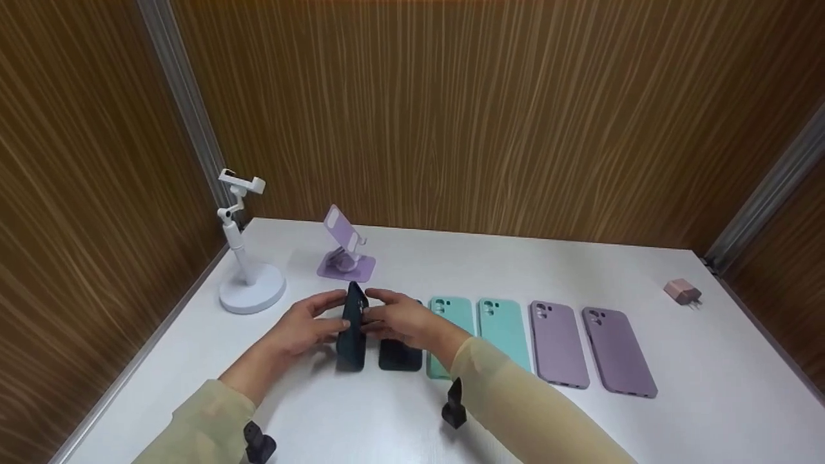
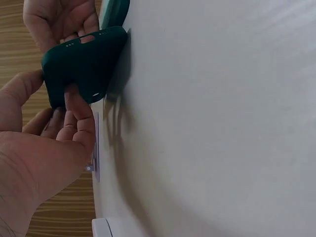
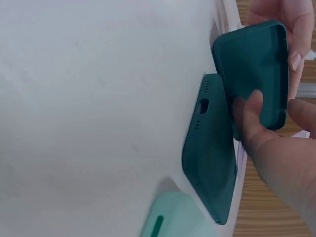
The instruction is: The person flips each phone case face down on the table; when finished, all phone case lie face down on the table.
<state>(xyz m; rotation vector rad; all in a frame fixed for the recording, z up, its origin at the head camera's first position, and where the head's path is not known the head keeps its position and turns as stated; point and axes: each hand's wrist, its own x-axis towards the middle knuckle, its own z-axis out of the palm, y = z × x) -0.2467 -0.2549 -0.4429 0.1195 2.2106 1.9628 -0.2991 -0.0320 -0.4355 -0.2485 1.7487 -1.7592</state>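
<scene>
A dark green phone case (image 1: 351,341) stands tilted up on its edge between both hands. My left hand (image 1: 301,330) holds it from the left, with thumb and fingers at its edge and outer back in the left wrist view. From the other side my right hand (image 1: 405,320) grips it, fingers reaching into the hollow inner face of the case (image 3: 256,59) in the right wrist view. A second dark green case (image 1: 401,358) lies on the table below the right hand, partly hidden by it.
Two mint cases (image 1: 506,328) and two purple cases (image 1: 559,345) lie in a row to the right, one mint partly under the right forearm. Behind stand a purple phone stand (image 1: 347,267) and a white stand (image 1: 252,293). A pink charger plug (image 1: 682,291) lies far right.
</scene>
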